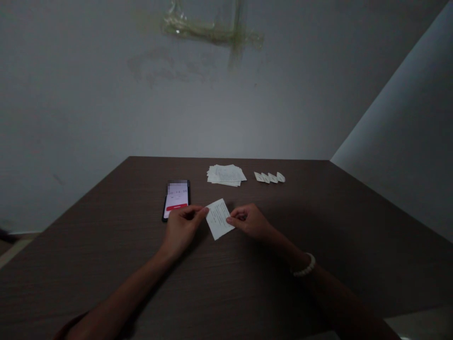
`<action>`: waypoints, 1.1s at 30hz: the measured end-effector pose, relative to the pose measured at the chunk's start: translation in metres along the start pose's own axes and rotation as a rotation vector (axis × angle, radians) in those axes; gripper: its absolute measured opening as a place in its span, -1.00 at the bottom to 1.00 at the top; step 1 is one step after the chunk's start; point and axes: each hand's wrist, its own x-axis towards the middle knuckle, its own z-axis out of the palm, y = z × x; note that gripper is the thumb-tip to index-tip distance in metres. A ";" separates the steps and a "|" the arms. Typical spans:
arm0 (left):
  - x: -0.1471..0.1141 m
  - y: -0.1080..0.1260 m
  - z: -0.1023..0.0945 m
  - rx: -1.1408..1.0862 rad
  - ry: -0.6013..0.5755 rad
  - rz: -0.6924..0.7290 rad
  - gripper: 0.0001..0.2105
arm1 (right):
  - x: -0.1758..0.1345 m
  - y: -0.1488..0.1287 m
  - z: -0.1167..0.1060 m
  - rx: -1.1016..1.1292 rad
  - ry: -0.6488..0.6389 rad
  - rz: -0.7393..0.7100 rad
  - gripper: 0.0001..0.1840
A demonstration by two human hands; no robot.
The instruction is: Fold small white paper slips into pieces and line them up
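Note:
Between my two hands is a small white sheet of paper (218, 220) with lines of print on it, too small to read. My left hand (182, 226) pinches its left edge between thumb and fingers. At the opposite edge, the thumb and curled fingers of my right hand (250, 221) grip the sheet. It is held tilted over the dark table. Just behind my left hand lies a phone (177, 196) with a lit screen, its lower corner partly covered by the hand.
A loose stack of printed white papers (226, 174) lies at the back of the brown table (219, 293). To its right, several small folded white papers (269, 178) stand in an overlapping row. A grey wall (212, 118) with yellowed tape (208, 33) rises behind the table.

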 end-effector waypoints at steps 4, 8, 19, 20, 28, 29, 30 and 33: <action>0.000 -0.004 0.000 0.150 -0.124 0.011 -0.78 | -0.001 0.002 -0.003 -0.340 0.177 -0.171 -0.79; 0.000 -0.008 0.002 0.400 -0.235 0.076 -0.78 | -0.001 0.009 -0.007 -0.671 0.084 -0.435 -0.83; 0.002 -0.018 0.004 0.706 -0.250 0.183 -0.82 | 0.001 0.014 -0.004 -0.811 0.007 -0.428 -0.82; 0.002 -0.018 0.003 0.708 -0.239 0.189 -0.80 | 0.001 0.013 -0.004 -0.811 0.010 -0.420 -0.82; 0.001 -0.010 -0.003 0.877 -0.368 0.340 -0.76 | 0.001 0.006 0.001 -0.805 0.052 -0.342 -0.81; 0.001 -0.009 -0.004 0.906 -0.373 0.343 -0.76 | 0.001 0.005 0.001 -0.805 0.049 -0.338 -0.81; 0.001 -0.009 -0.005 0.933 -0.372 0.353 -0.76 | 0.001 0.005 0.001 -0.805 0.043 -0.336 -0.81; 0.000 -0.008 -0.008 0.996 -0.362 0.406 -0.75 | 0.002 0.005 0.000 -0.810 0.028 -0.339 -0.81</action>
